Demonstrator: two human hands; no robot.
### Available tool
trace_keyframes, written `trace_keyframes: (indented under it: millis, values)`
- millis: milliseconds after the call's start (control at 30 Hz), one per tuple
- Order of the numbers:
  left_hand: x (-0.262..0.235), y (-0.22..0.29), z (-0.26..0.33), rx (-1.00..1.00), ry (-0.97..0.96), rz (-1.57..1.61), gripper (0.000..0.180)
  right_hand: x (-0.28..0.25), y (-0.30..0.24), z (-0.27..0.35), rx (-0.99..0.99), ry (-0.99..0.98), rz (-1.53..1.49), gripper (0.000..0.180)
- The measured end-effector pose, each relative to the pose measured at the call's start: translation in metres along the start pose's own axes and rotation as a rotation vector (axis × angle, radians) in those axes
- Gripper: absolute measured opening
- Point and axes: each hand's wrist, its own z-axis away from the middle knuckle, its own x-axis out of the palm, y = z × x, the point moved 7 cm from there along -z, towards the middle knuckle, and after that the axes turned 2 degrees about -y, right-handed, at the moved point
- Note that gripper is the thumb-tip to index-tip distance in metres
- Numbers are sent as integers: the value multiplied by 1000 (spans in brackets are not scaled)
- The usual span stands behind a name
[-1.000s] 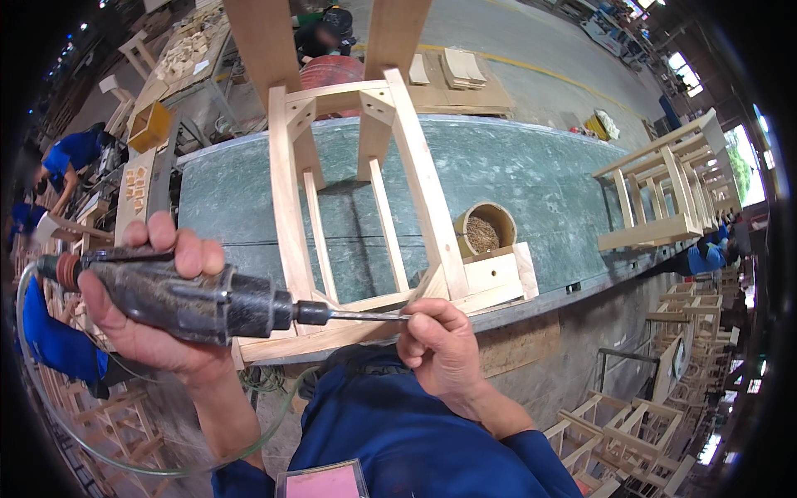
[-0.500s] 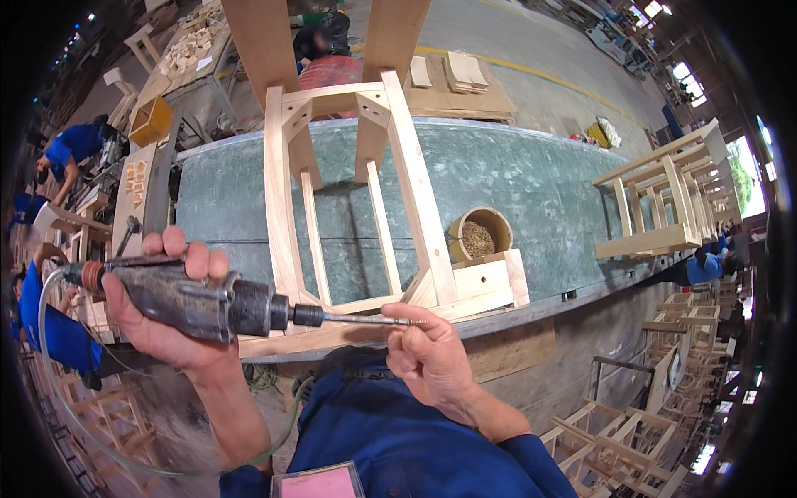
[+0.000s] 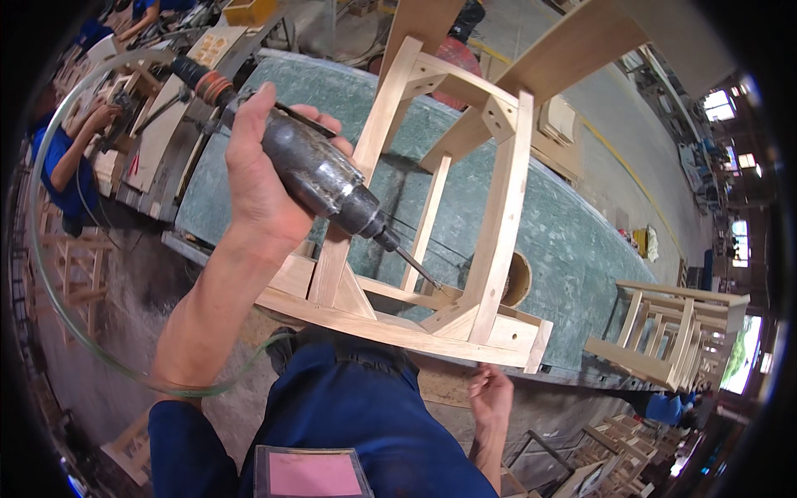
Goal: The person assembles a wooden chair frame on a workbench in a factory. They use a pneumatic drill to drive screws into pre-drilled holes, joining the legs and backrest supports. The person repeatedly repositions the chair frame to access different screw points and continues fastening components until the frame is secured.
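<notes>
Power driver (image 3: 311, 162), dark body, orange-ringed collar: lies toward eleven o'clock of view centre, above the counter (image 3: 581, 266), its slim bit (image 3: 418, 266) aimed at four o'clock. Left hand (image 3: 270, 170): wrapped firmly round the driver's body. Clear hose (image 3: 51, 166): trails from the collar, looping past nine o'clock. Wooden frame (image 3: 501, 224), pale, legs and corner braces: on the counter; bit tip near its lower brace, contact cannot be told. Right hand (image 3: 491, 394): at five o'clock, just below the frame's near edge, fingers curled; contents cannot be told. Tub (image 3: 521, 280), yellowish, round: three to four o'clock, partly behind the frame.
</notes>
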Motion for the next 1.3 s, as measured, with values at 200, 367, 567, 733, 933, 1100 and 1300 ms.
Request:
trace_keyframes:
  millis: [200, 367, 567, 733, 933, 1100, 1300]
  values:
    - [-2, -19, 4, -76, 38, 71, 42, 63, -84, -6, -259, -198, 179, 34]
    - [-2, -24, 6, -48, 129, 29, 42, 114, -90, -11, -235, -313, 46, 23]
    - [1, -26, 8, -68, 168, -31, 43, 145, -85, -1, -354, -414, 72, 21]
    - [5, -27, 8, -54, 162, -118, 41, 147, -89, 0, -483, -402, 135, 22]
    - [11, -27, 9, -34, 151, -156, 37, 143, -93, -6, -508, -342, 139, 22]
    - [2, -24, 18, -9, 186, -140, 35, 152, -86, 4, -555, -297, 185, 21]
    - [-9, -23, 46, 83, 254, -86, 31, 155, -88, 8, -634, -215, 238, 23]
